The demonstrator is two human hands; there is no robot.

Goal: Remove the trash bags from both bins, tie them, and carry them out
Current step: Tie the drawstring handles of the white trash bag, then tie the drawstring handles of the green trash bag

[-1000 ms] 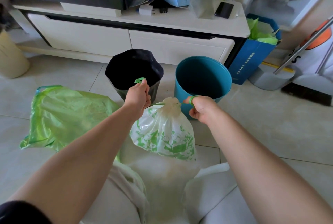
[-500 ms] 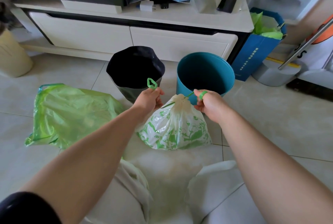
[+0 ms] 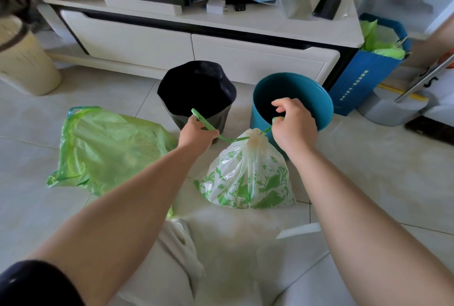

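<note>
A white trash bag with a green leaf print [image 3: 248,177] sits on the floor tiles, its neck cinched shut. My left hand [image 3: 196,133] grips one green drawstring loop [image 3: 204,121] to the left of the neck. On the other side my right hand [image 3: 293,126] pinches the second drawstring, index finger lifted. A plain green trash bag [image 3: 108,148] lies flat on the floor at left. Behind stand a dark bin [image 3: 196,91] and a teal bin [image 3: 294,94], both without liners as far as I can see.
A white TV cabinet [image 3: 196,42] with clutter on top runs behind the bins. A blue paper bag [image 3: 368,74] stands at right, a cream bin [image 3: 24,64] at far left. A metal pole [image 3: 427,79] leans at right. My knees fill the bottom.
Both hands moved slightly apart and up, pulling the drawstrings longer from the cinched neck. My right index finger has lifted off the string. The printed bag settled lower on the floor.
</note>
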